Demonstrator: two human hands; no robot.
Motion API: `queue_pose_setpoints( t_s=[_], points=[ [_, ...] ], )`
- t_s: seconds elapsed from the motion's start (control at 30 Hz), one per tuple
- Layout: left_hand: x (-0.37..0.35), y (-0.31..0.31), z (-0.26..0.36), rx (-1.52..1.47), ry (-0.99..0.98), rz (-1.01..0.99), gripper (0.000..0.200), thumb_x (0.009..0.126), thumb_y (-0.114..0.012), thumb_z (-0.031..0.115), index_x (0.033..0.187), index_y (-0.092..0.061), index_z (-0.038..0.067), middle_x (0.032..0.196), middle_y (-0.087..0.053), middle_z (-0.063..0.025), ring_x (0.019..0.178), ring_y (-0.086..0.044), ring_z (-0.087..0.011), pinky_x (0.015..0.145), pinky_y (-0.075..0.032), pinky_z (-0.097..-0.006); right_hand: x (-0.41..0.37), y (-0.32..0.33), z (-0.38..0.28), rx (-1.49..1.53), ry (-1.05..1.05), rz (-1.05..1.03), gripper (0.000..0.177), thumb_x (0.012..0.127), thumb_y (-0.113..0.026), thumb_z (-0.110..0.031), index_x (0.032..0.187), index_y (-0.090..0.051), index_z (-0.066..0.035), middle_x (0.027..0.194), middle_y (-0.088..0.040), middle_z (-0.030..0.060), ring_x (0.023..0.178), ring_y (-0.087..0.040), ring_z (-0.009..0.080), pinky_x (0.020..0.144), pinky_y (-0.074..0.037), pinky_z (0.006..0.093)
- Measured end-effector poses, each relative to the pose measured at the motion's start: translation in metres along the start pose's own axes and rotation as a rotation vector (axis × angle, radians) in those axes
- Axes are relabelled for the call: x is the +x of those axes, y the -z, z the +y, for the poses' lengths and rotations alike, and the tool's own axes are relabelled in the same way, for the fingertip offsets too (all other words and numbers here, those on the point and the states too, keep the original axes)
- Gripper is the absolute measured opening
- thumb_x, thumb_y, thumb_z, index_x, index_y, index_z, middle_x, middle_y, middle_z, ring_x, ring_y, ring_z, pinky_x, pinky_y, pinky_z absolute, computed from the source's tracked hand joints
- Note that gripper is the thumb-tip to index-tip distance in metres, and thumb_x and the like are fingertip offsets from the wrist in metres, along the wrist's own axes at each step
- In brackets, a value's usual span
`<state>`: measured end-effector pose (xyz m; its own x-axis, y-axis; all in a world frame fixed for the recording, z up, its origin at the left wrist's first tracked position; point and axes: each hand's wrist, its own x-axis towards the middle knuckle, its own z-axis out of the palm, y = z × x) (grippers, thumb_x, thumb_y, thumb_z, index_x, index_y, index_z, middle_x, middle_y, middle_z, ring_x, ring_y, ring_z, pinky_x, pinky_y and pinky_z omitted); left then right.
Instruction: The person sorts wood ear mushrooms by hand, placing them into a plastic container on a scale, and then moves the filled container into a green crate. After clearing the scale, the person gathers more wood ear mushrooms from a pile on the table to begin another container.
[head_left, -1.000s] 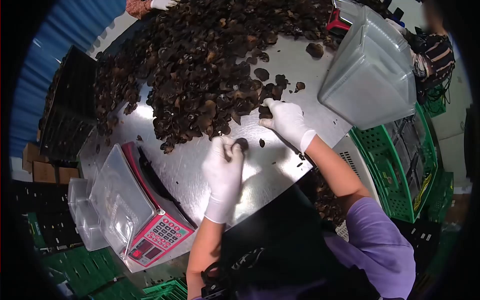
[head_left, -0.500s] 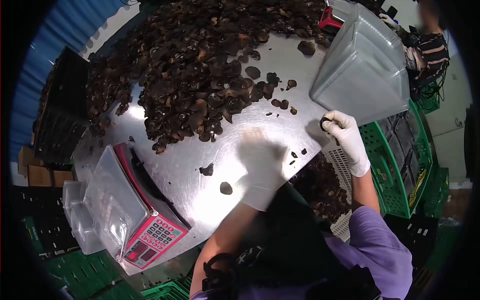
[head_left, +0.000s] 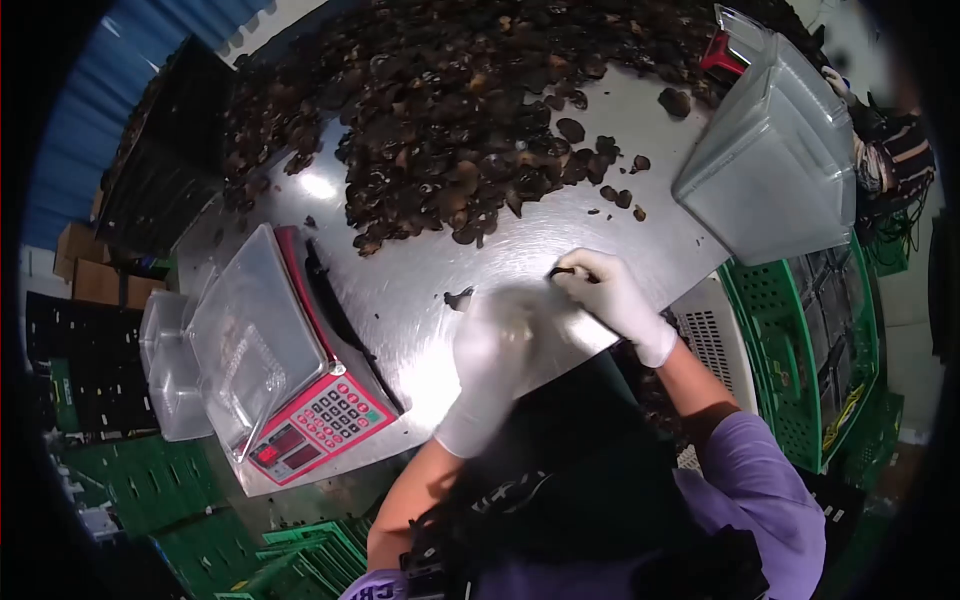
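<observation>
A large heap of dark brown wood ear mushrooms (head_left: pixel 440 170) lies on the metal table (head_left: pixel 400 275). My right hand (head_left: pixel 615 300), in a white glove, is closed in a pinch on a small dark wood ear piece (head_left: pixel 563 271) just above the tabletop. To its left, my gloved left hand (head_left: pixel 490 350) is low over the table's near edge, its fingers smeared by motion. Beside its fingertips lies a loose wood ear piece (head_left: pixel 458 298). Whatever is under the left hand is hidden.
A red scale (head_left: pixel 320 425) with a clear plastic tub (head_left: pixel 265 350) stands at left. Stacked clear tubs (head_left: pixel 765 160) stand at right, near a green crate (head_left: pixel 770 330) and a white perforated basket (head_left: pixel 715 340). A co-worker's striped sleeve (head_left: pixel 895 160) shows at the far right.
My right hand has moved left, from above the basket's edge to over the table, still pinching a dark piece. My left hand has shifted slightly left. The whole view has turned a little.
</observation>
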<state>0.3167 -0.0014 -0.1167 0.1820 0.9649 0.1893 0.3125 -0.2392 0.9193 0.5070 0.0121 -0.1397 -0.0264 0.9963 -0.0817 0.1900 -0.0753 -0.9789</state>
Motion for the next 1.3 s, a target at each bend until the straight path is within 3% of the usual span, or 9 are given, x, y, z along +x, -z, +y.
queue_pose_setpoints(
  t_s=[0.03, 0.13, 0.37, 0.43, 0.47, 0.5, 0.53, 0.9, 1.3],
  points=[
    [0.012, 0.022, -0.011, 0.438, -0.262, 0.116, 0.025, 0.081, -0.061, 0.003, 0.106, -0.065, 0.003, 0.103, -0.064, -0.0136, 0.096, -0.059, -0.0312, 0.085, -0.047, -0.0398, 0.004, -0.010, -0.004, -0.140, 0.043, -0.006, 0.013, 0.084, -0.071, -0.013, 0.095, -0.067, -0.006, 0.068, -0.057, -0.0004, 0.060, -0.051, 0.0084, 0.056, -0.041, 0.0236],
    [0.022, 0.036, -0.037, 0.717, -0.119, 0.217, 0.025, 0.077, -0.068, 0.005, 0.102, -0.065, 0.002, 0.110, -0.061, -0.0153, 0.105, -0.055, -0.0334, 0.095, -0.043, -0.0408, 0.010, -0.035, -0.015, -0.408, 0.136, -0.086, 0.025, 0.080, -0.074, -0.022, 0.100, -0.068, -0.009, 0.075, -0.063, 0.0056, 0.066, -0.060, 0.0159, 0.062, -0.047, 0.0277],
    [0.014, 0.028, -0.046, 0.181, 0.107, 0.364, 0.009, 0.083, -0.066, 0.003, 0.092, -0.064, 0.005, 0.085, -0.059, -0.0085, 0.081, -0.059, -0.0257, 0.073, -0.048, -0.0348, 0.011, -0.009, -0.035, -0.542, 0.036, -0.027, 0.041, 0.078, -0.074, -0.035, 0.112, -0.068, -0.013, 0.077, -0.066, 0.0108, 0.068, -0.065, 0.0232, 0.066, -0.052, 0.0332],
    [0.000, 0.001, -0.013, -0.181, 0.216, 0.128, 0.012, 0.084, -0.066, 0.006, 0.096, -0.064, 0.006, 0.093, -0.064, -0.0097, 0.082, -0.061, -0.0267, 0.074, -0.048, -0.0371, 0.013, 0.015, -0.033, -0.525, 0.049, 0.096, 0.034, 0.082, -0.071, -0.030, 0.111, -0.069, -0.013, 0.074, -0.065, 0.0109, 0.065, -0.064, 0.0237, 0.064, -0.051, 0.0345],
    [-0.006, -0.006, 0.003, 0.116, -0.230, -0.109, 0.023, 0.087, -0.067, 0.010, 0.107, -0.061, 0.001, 0.101, -0.063, -0.0111, 0.098, -0.062, -0.0254, 0.082, -0.051, -0.0352, 0.017, 0.025, -0.031, -0.543, 0.091, 0.142, 0.031, 0.082, -0.070, -0.029, 0.110, -0.069, -0.013, 0.076, -0.066, 0.0113, 0.067, -0.064, 0.0244, 0.066, -0.052, 0.0350],
    [-0.015, -0.013, 0.023, 0.156, -0.204, -0.359, 0.037, 0.084, -0.070, 0.023, 0.113, -0.061, 0.002, 0.105, -0.063, -0.0147, 0.102, -0.060, -0.0326, 0.089, -0.048, -0.0409, 0.019, 0.030, -0.033, -0.549, 0.094, 0.144, 0.031, 0.082, -0.070, -0.029, 0.110, -0.069, -0.013, 0.076, -0.066, 0.0113, 0.067, -0.064, 0.0244, 0.066, -0.052, 0.0350],
    [-0.018, -0.030, 0.021, 0.162, -0.436, -0.320, 0.047, 0.079, -0.073, 0.031, 0.115, -0.061, 0.003, 0.110, -0.062, -0.0159, 0.102, -0.059, -0.0345, 0.091, -0.045, -0.0426, 0.022, 0.034, -0.036, -0.599, 0.082, 0.115, 0.030, 0.083, -0.070, -0.024, 0.110, -0.069, -0.009, 0.084, -0.068, 0.0108, 0.071, -0.065, 0.0212, 0.069, -0.052, 0.0327],
    [0.105, 0.006, -0.052, 0.931, -0.144, 0.123, 0.022, 0.075, -0.070, 0.013, 0.095, -0.066, 0.006, 0.088, -0.060, -0.0097, 0.085, -0.059, -0.0272, 0.077, -0.047, -0.0406, 0.102, -0.029, 0.000, -0.897, 0.313, 0.227, 0.022, 0.080, -0.066, -0.016, 0.099, -0.060, -0.007, 0.091, -0.066, 0.0139, 0.082, -0.067, 0.0309, 0.071, -0.053, 0.0422],
    [0.056, 0.054, -0.051, 0.064, 0.305, -0.173, 0.019, 0.089, -0.054, -0.004, 0.102, -0.068, -0.001, 0.087, -0.066, -0.0035, 0.078, -0.058, -0.0074, 0.076, -0.048, -0.0219, 0.048, 0.011, -0.015, -0.295, 0.075, -0.165, 0.034, 0.077, -0.075, -0.018, 0.109, -0.069, -0.008, 0.065, -0.055, 0.0010, 0.060, -0.050, 0.0092, 0.059, -0.044, 0.0260]
  ],
)
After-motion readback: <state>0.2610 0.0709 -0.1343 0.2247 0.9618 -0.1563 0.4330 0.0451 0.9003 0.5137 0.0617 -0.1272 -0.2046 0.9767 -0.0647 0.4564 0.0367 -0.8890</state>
